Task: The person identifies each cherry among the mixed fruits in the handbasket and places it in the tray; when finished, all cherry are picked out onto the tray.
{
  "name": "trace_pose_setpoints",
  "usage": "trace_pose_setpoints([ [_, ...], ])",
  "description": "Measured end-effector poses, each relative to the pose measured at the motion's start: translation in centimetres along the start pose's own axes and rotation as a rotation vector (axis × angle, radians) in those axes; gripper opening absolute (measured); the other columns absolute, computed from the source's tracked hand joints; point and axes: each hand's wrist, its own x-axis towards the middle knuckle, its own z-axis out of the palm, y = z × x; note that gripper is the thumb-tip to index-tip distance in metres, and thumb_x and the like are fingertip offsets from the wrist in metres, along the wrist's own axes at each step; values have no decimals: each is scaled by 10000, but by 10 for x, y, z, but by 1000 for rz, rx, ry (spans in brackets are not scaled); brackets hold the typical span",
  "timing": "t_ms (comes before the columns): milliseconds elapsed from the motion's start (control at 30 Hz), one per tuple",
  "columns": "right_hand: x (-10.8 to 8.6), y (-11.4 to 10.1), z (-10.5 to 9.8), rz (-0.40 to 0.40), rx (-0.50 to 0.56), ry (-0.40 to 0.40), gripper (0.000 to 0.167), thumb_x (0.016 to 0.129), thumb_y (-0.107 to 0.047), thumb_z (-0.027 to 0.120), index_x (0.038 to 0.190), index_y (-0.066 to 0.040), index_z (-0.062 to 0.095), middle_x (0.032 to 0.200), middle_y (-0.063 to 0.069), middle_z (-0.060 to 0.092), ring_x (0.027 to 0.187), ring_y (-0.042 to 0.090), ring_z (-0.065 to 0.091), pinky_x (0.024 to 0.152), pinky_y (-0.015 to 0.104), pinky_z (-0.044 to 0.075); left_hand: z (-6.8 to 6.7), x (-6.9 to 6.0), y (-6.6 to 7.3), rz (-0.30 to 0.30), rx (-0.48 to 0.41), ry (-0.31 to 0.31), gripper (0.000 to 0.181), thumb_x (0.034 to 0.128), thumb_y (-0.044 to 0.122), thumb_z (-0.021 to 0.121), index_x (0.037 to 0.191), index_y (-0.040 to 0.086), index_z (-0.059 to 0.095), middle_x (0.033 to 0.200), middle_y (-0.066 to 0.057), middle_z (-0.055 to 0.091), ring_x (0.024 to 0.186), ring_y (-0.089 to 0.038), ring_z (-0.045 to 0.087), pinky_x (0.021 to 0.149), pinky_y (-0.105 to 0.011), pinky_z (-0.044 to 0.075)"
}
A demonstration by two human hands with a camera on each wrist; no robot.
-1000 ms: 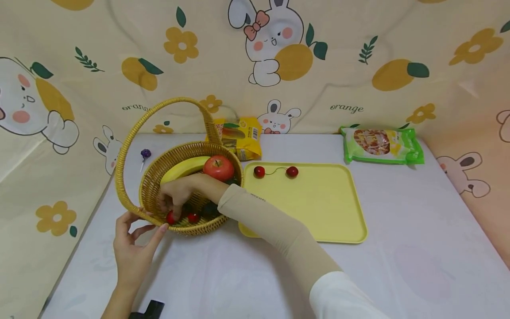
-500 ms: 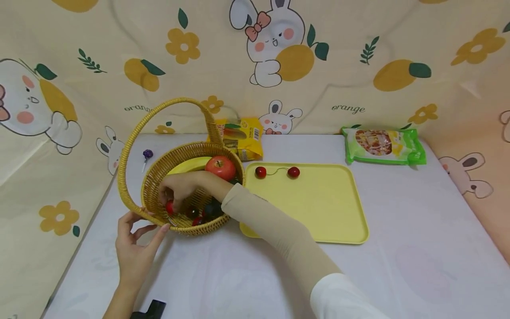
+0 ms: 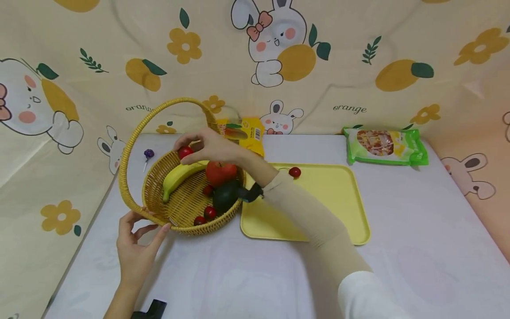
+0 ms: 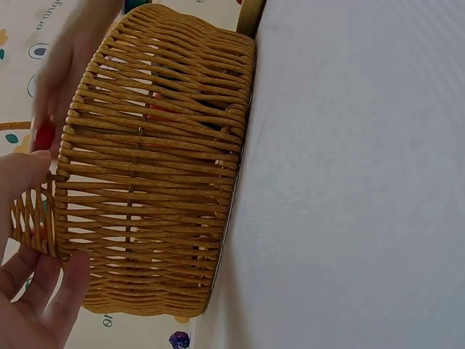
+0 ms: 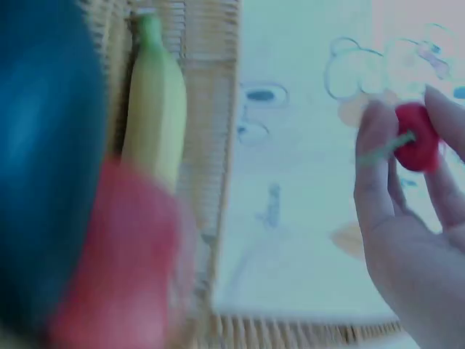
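My right hand (image 3: 213, 146) pinches a red cherry (image 3: 185, 153) above the back of the wicker basket (image 3: 203, 228); in the right wrist view the cherry (image 5: 415, 137) shows its green stem. My left hand (image 3: 135, 252) grips the basket's near left rim at the handle's foot, thumb and fingers on either side of the wicker (image 4: 145, 196). Inside the basket lie a banana (image 3: 179, 178), a red apple (image 3: 220, 174), a dark green avocado-like fruit (image 3: 226, 196) and more cherries (image 3: 210, 212). A cherry (image 3: 295, 172) lies on the yellow tray (image 3: 318, 212).
The tray stands right of the basket, under my right forearm. A yellow snack packet (image 3: 253, 133) sits behind the basket and a green packet (image 3: 388, 147) at the back right. A purple lollipop (image 3: 148, 153) lies left of the basket. The basket's tall handle (image 3: 126, 164) arches over it.
My right hand has risen from the basket's bottom to above its back edge with a cherry, uncovering the banana and cherries. My forearm now hides the tray's left cherry. My left hand stays put.
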Motion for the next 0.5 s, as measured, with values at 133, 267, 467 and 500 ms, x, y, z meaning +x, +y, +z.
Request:
trace_pose_setpoints([
  [133,-48,-2,-38,47,-3,106,287,892,-21,724,1172,25,681,1229,149,644,1083,183,600,955,299,531,1,0,-2,12,-27,1,627,636,-285,724,1195,-236,444,1129,-50,565,1035,-174,534,773,-127,549],
  [267,-105,10,-76,166,-112,179,348,906,-45,713,1245,1,649,1249,153,628,1058,220,614,946,313,538,3,1,6,14,-13,-4,622,640,-283,722,1194,-233,442,1128,-20,563,1035,-172,532,783,-116,544],
  [467,-180,39,-107,296,-232,261,319,878,23,694,1185,70,620,1157,204,642,957,261,634,862,253,569,1,0,-1,0,7,2,638,637,-289,723,1207,-226,442,1133,-51,558,1041,-162,532,781,-117,545],
  [500,-190,44,-109,312,-249,261,311,871,36,691,1170,76,617,1139,203,645,948,255,632,847,240,568,0,-1,-3,-4,14,2,643,635,-288,727,1209,-223,444,1128,-83,556,1043,-155,531,779,-119,546],
])
